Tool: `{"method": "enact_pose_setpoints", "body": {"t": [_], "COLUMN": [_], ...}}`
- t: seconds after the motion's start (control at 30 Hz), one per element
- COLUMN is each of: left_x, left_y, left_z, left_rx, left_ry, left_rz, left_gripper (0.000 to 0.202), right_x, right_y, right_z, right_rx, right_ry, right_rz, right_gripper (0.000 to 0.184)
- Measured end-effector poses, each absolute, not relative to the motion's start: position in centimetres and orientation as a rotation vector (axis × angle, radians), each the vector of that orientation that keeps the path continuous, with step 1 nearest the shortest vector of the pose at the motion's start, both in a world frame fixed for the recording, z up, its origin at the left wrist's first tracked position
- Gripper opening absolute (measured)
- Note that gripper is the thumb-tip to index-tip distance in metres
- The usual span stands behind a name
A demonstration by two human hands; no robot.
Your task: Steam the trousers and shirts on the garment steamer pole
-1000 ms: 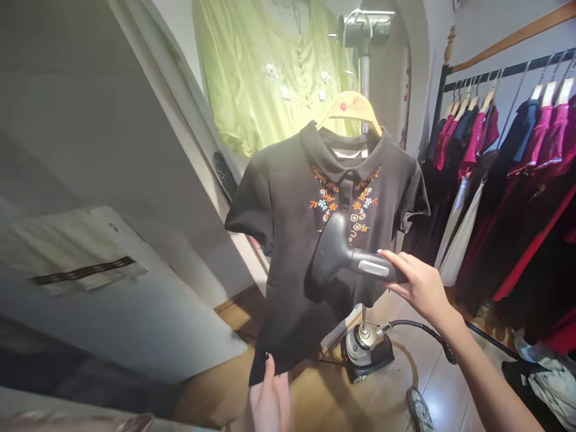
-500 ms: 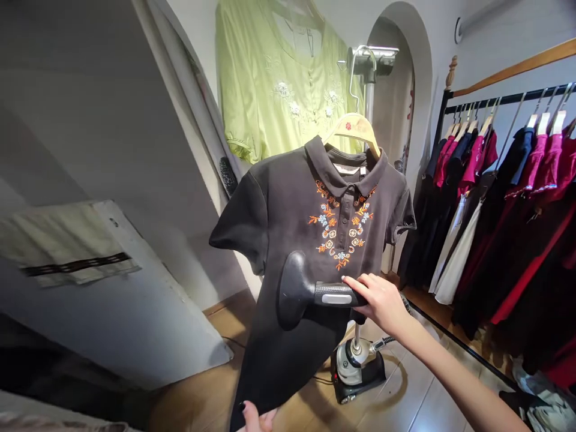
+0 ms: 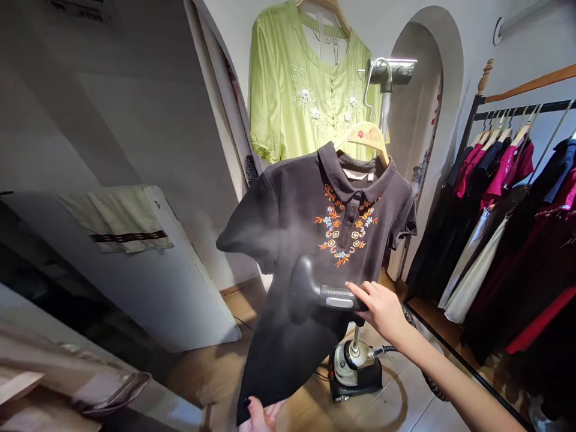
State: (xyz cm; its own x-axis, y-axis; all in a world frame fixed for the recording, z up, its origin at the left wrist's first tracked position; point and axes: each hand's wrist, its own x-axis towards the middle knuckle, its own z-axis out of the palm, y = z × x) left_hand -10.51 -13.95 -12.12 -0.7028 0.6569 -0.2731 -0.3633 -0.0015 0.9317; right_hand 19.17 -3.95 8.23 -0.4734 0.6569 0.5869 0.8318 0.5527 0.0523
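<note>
A black short-sleeved polo shirt [image 3: 288, 240] with orange and blue embroidery hangs from a pale wooden hanger [image 3: 364, 137] on the pole of a garment steamer. My right hand [image 3: 378, 311] is shut on the grey handle of the steamer head [image 3: 310, 289], whose dark plate lies against the shirt's front below the embroidery. My left hand [image 3: 260, 415] pinches the shirt's lower hem and pulls it down. The steamer's base unit [image 3: 353, 373] stands on the floor behind the shirt, with its hose [image 3: 382, 350] running up toward the handle.
A green embroidered blouse [image 3: 306, 90] hangs on the wall behind the steamer pole. To the right, a black rail [image 3: 517, 109] holds dark, magenta and white garments. A white panel with a cloth [image 3: 119, 219] leans at the left. The floor is wood and tile.
The steamer head has slid down the shirt, away from the embroidery, and the view has shifted, with the rail moving right. My left hand still pulls the hem.
</note>
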Motion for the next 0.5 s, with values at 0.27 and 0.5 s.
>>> {"method": "enact_pose_setpoints", "body": {"t": [0.27, 0.5], "left_x": [-7.9, -8.5], "left_y": [-16.2, -16.4], "left_z": [-6.7, -6.8], "left_rx": [0.389, 0.454], "left_ry": [1.582, 1.648], "left_rz": [1.803, 1.865], "left_gripper": [0.077, 0.075], "right_x": [17.5, 16.2], "right_y": [-4.3, -5.4], "right_z": [7.4, 7.2], "right_rx": [-1.217, -1.238], "right_ry": [-2.202, -2.248], "right_rz": [-0.325, -0.264], "right_gripper": [0.062, 0.068]}}
